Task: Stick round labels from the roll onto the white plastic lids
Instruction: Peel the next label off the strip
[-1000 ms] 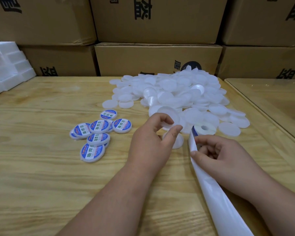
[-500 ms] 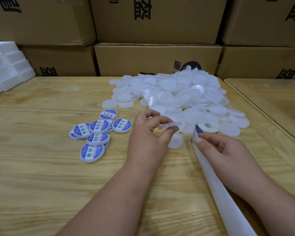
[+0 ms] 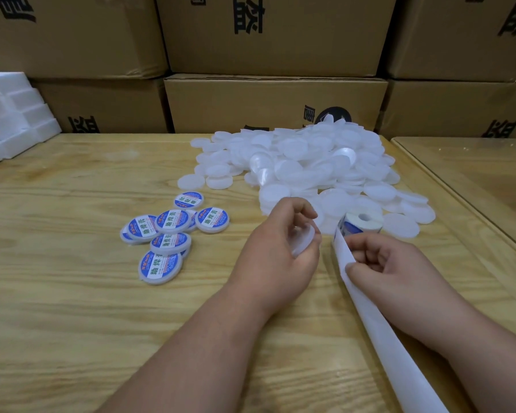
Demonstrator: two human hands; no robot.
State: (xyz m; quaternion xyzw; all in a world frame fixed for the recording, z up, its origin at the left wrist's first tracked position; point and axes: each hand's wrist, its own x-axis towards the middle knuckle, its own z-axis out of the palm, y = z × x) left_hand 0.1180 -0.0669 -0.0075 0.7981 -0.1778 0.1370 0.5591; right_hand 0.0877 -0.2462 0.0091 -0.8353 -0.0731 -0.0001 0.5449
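A big heap of plain white plastic lids (image 3: 304, 162) lies on the wooden table (image 3: 72, 308) ahead of me. My left hand (image 3: 276, 254) grips one white lid (image 3: 304, 240) on edge, just above the table. Right beside it, the label roll (image 3: 358, 224) lies near the heap's front. My right hand (image 3: 382, 263) pinches the white backing strip (image 3: 379, 332) close to the roll; the strip runs back toward me. A cluster of several lids with blue labels (image 3: 169, 234) lies to the left.
Stacked cardboard boxes (image 3: 274, 102) wall off the table's far edge. White foam blocks (image 3: 9, 120) sit at the far left. A second table with a glass top (image 3: 474, 174) adjoins on the right.
My left hand picked a plain lid from the front of the heap, lifted it and turned it on edge. My right hand shifted its pinch along the backing strip near the roll.
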